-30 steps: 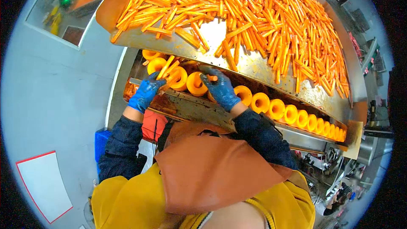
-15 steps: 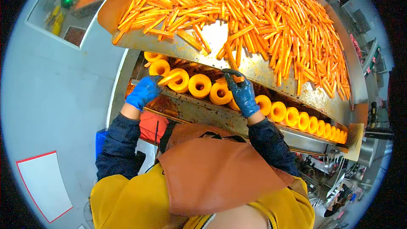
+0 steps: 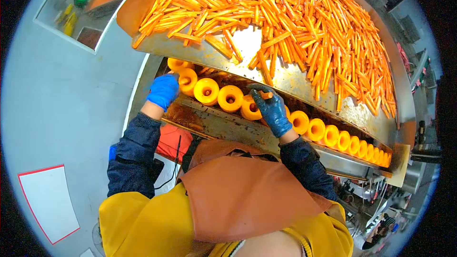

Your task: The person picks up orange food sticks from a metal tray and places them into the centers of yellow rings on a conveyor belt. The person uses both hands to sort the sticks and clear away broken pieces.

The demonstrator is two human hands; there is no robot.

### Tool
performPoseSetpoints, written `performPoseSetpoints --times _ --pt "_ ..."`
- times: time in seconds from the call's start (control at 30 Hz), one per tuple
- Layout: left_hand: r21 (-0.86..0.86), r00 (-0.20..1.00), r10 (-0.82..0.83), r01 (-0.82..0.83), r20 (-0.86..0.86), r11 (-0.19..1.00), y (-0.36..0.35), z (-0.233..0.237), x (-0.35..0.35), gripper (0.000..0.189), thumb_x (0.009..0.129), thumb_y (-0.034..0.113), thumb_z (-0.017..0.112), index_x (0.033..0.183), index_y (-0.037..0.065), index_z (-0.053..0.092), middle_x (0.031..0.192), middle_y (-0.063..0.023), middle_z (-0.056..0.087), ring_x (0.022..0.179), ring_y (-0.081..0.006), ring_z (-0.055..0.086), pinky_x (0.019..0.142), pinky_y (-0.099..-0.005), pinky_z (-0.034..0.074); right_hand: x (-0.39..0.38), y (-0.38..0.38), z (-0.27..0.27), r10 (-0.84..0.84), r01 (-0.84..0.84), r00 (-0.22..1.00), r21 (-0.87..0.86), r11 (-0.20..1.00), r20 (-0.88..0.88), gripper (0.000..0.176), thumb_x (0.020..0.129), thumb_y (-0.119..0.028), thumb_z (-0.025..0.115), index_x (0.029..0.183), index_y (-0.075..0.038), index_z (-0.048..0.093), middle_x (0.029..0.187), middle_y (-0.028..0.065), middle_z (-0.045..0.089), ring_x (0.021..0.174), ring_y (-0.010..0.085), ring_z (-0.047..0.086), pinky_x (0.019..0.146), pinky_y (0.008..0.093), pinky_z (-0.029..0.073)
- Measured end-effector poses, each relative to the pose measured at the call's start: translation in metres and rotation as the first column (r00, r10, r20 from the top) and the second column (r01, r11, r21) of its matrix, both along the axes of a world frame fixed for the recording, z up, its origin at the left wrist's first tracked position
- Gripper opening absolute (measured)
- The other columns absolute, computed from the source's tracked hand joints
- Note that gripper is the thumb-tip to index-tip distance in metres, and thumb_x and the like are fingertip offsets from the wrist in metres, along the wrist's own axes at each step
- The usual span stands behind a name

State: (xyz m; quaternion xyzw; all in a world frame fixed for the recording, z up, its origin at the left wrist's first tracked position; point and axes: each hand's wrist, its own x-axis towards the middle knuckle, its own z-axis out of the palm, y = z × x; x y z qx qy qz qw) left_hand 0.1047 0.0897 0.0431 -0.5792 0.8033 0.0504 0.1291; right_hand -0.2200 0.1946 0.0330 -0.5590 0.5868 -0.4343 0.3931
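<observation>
In the head view, the gloved right hand (image 3: 273,110), toward three o'clock from the centre, has its grip clamped on an orange stick (image 3: 267,96) whose end pokes out past the fingers. The gloved left hand (image 3: 163,90), at ten o'clock, has its fingers drawn together beside an orange cup (image 3: 187,88); a short stick piece (image 3: 184,81) shows at that cup's mouth, but whether the left grip is clamped on it I cannot tell. The sticks look light and fairly stiff, and their wet sheen suggests a slippery skin; a thin one could probably snap if bent, so a pinch near mid-length, squarely across the sides, should hold best — a squeeze at the very tip might let it slide. The cups stand in a row from between ten and eleven o'clock to between three and four, each ring-mouthed with a hole in its middle. In the third cup (image 3: 206,83) a brownish-orange end seems to sit in the hole; the next cup (image 3: 230,89) looks dark inside, too deep to read. From twelve to two o'clock a metal tray (image 3: 287,77) carries a heap of sticks (image 3: 328,43) — loosely crossed, with bare metal along the near edge.
</observation>
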Motion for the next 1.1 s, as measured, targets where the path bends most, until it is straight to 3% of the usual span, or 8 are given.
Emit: performPoseSetpoints --times 0.07,0.2,0.37,0.47,0.63,0.87,1.03,1.1 --pt "-0.353 0.961 -0.113 0.017 -0.252 0.936 0.010 0.018 -0.030 0.032 0.073 0.026 0.069 0.097 0.005 0.065 0.101 -0.0193 0.063 0.093 -0.0326 0.062 0.079 -0.0416 0.051 0.004 -0.002 -0.007 0.004 -0.004 0.999 -0.003 1.000 0.039 0.020 0.086 -0.017 0.063 0.102 -0.004 0.065 0.092 0.0110 0.067 0.074 0.0157 0.064 0.066 0.0272 0.051" --pt "0.007 0.506 -0.156 0.306 -0.848 0.952 0.051 0.008 -0.094 0.036 0.077 0.023 0.070 0.107 0.006 0.062 0.103 -0.0164 0.063 0.096 -0.0296 0.062 0.081 -0.0381 0.049 0.028 -0.004 -0.013 0.080 -0.112 0.952 0.095 0.989 0.295 0.027 0.085 -0.020 0.065 0.106 -0.002 0.061 0.094 0.0103 0.065 0.085 0.0180 0.062 0.076 0.0284 0.049" --pt "0.241 0.431 0.216 0.003 -0.876 0.970 0.049 0.003 -0.082 0.028 0.080 0.018 0.069 0.102 0.003 0.062 0.093 -0.0121 0.065 0.084 -0.0206 0.062 0.078 -0.0329 0.049 0.028 -0.005 0.031 0.225 -0.230 0.973 -0.117 0.966 -0.056 0.033 0.083 -0.018 0.068 0.112 -0.004 0.059 0.100 0.0106 0.062 0.093 0.0176 0.059 0.079 0.0317 0.049" --pt "0.281 -0.070 0.272 -0.210 -0.960 0.936 0.014 -0.011 -0.037 0.022 0.082 0.010 0.066 0.102 0.000 0.062 0.094 -0.0048 0.066 0.084 -0.0120 0.061 0.076 -0.0275 0.049 0.005 -0.012 0.016 0.040 -0.035 0.998 -0.084 0.996 0.058 0.027 0.082 -0.016 0.068 0.106 -0.004 0.063 0.092 0.0134 0.066 0.081 0.0223 0.065 0.077 0.0317 0.050" --pt "0.205 0.494 0.243 -0.132 -0.835 0.970 -0.012 -0.033 0.004 0.050 0.073 0.032 0.074 0.111 0.003 0.060 0.109 -0.0137 0.062 0.101 -0.0235 0.059 0.086 -0.0345 0.046 -0.032 -0.041 0.003 -0.224 0.155 0.932 -0.246 0.957 -0.285 0.010 0.082 -0.016 0.065 0.089 -0.009 0.068 0.083 0.0112 0.066 0.070 0.0243 0.064 0.066 0.0333 0.051" --pt "-0.182 0.775 0.068 -0.232 -0.628 0.956 -0.074 -0.019 -0.070 0.071 0.073 0.049 0.069 0.125 0.004 0.049 0.116 -0.0236 0.056 0.108 -0.0352 0.055 0.091 -0.0406 0.045 -0.034 -0.105 -0.007 -0.083 0.167 0.654 0.036 0.985 -0.752 0.052 0.075 -0.041 0.067 0.111 -0.006 0.054 0.104 0.0192 0.059 0.091 0.0351 0.061 0.077 0.0440 0.050" --pt "0.069 0.862 0.265 -0.262 -0.432 0.963 -0.107 -0.001 -0.175 0.098 0.069 0.064 0.063 0.135 -0.003 0.034 0.128 -0.0331 0.043 0.116 -0.0406 0.048 0.099 -0.0425 0.039 -0.064 -0.096 -0.015 -0.040 0.127 0.631 0.052 0.991 -0.775 0.046 0.073 -0.024 0.067 0.112 -0.005 0.054 0.106 0.0202 0.059 0.094 0.0363 0.060 0.081 0.0436 0.049" --pt "0.062 0.877 0.181 -0.171 -0.446 0.983 -0.103 -0.010 -0.211 0.083 0.074 0.044 0.063 0.137 0.001 0.031 0.124 -0.0302 0.045 0.108 -0.0388 0.053 0.090 -0.0445 0.045 -0.091 -0.085 -0.017 -0.025 0.156 0.617 0.091 0.984 -0.787 0.046 0.072 -0.024 0.067 0.112 -0.004 0.055 0.106 0.0203 0.060 0.094 0.0363 0.060 0.081 0.0437 0.049"
